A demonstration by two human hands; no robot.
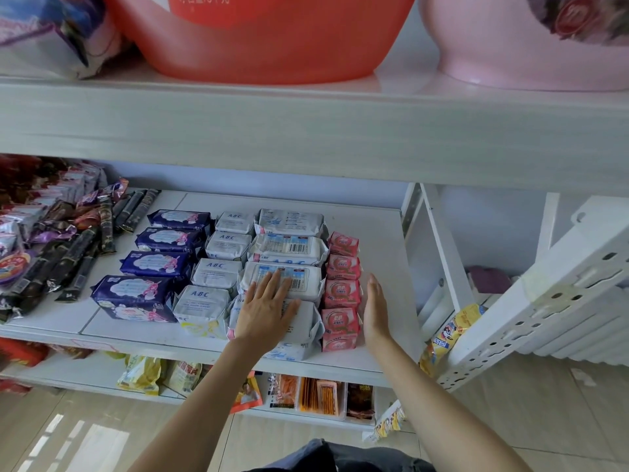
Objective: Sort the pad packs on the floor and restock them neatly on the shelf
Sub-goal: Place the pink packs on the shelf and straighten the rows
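Pad packs on white shelf (374, 240) in four front-to-back rows: navy (136, 296), small white (204, 303), large white (284, 281), pink (341, 294). Left hand (267, 306) flat on two front large white packs, fingers straight, slightly spread. Right hand (374, 308) edge-on just beside pink row, fingers straight, pressed together; contact unclear.

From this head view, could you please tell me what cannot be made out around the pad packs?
- Front large white pack: label hidden under the left hand.
- Red basin: top cut off by the frame edge.
- Right hand: whether it touches the pink packs is unclear.
- Floor packs: out of view.
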